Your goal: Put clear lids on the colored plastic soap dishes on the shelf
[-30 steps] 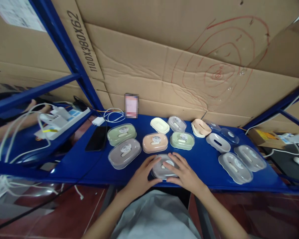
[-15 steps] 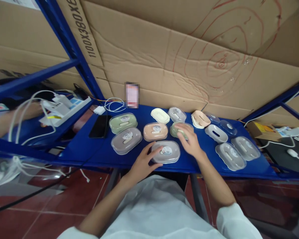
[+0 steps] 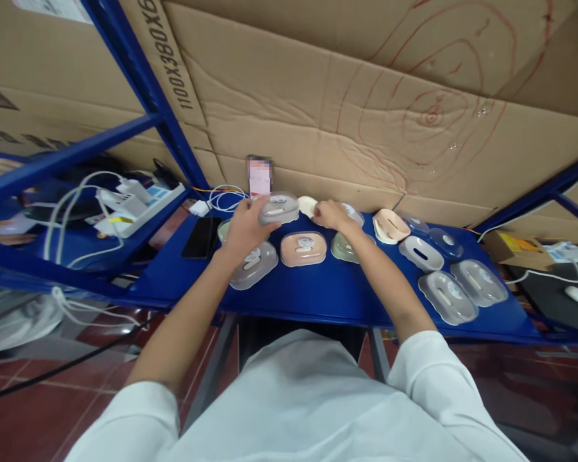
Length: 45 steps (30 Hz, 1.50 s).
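Observation:
My left hand (image 3: pixel 247 226) grips a grey soap box (image 3: pixel 279 208) with a clear lid and a round label, raised above the back left of the table. At the back middle, the closed fingers of my right hand (image 3: pixel 331 215) are on the edge of a cream soap dish (image 3: pixel 307 205), covering part of it. An orange soap box (image 3: pixel 303 249) lies between my forearms. Under my right wrist a green soap box (image 3: pixel 343 248) is partly hidden. Another grey soap box (image 3: pixel 254 266) and a green one (image 3: pixel 223 231) are beside my left wrist, the green one mostly covered.
Several more soap boxes stand on the right, including an open white dish (image 3: pixel 421 254) and a lidded grey one (image 3: pixel 447 297). A black phone (image 3: pixel 201 237) lies at left; a lit phone (image 3: pixel 260 176) leans on the cardboard. Blue posts and a power strip (image 3: pixel 139 208) flank the left side.
My left hand has lifted the grey soap box from the table's front and carried it back and left. My right hand has left the green box and reached the cream dish.

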Available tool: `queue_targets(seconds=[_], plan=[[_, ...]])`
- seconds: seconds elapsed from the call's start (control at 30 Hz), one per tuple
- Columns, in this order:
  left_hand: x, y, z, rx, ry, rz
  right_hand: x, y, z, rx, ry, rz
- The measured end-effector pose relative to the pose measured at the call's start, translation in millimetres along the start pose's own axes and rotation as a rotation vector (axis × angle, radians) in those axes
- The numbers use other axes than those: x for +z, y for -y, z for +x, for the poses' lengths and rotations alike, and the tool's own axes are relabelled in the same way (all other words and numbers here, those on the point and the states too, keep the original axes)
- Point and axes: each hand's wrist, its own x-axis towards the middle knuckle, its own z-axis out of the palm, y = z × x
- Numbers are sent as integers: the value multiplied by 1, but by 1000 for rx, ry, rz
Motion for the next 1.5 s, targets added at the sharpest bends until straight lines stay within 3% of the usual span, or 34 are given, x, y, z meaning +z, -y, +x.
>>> queue_targets(seconds=[0.13,0.23,0.33,0.4,0.47,0.57,0.63,0.7,0.73,0.83,0.9,1.0,1.1,1.17,1.3,1.4,1.5], plan=[[21,-16,31,-41,269,140,0,-19,-93,-34,-245,131],[36,-27,49,-43,341,147,28,-19,-184,-130,-414,234],[38,-31,64,-22,409,145,72,-10,-252,-167,-357,198],[31,-34,65,18,423,139,97,-7,-273,-174,-324,156],[20,-39,50,66,383,128,111,-10,-278,-158,-338,146],[9,-53,-6,168,248,70,105,-36,-268,-96,-387,164],[14,-64,-55,450,158,-93,91,-66,-253,13,-451,152],[27,-71,-100,738,259,-160,78,-101,-233,210,-523,99],[35,-72,-117,797,306,-143,73,-117,-223,347,-537,52],[56,-68,-145,796,335,-124,68,-156,-193,727,-357,-109],[63,-58,-149,781,332,-119,71,-169,-180,769,-259,-127],[66,-39,-151,756,307,-147,76,-174,-175,727,-253,-121],[68,-25,-156,699,277,-201,83,-167,-185,635,-328,-71],[70,-21,-160,661,254,-220,90,-150,-196,480,-472,9],[73,-22,-165,584,201,-250,109,-78,-226,147,-721,109],[71,-24,-166,492,175,-288,120,-15,-242,-51,-638,120],[68,-25,-164,501,155,-283,125,24,-240,-204,-454,137]])
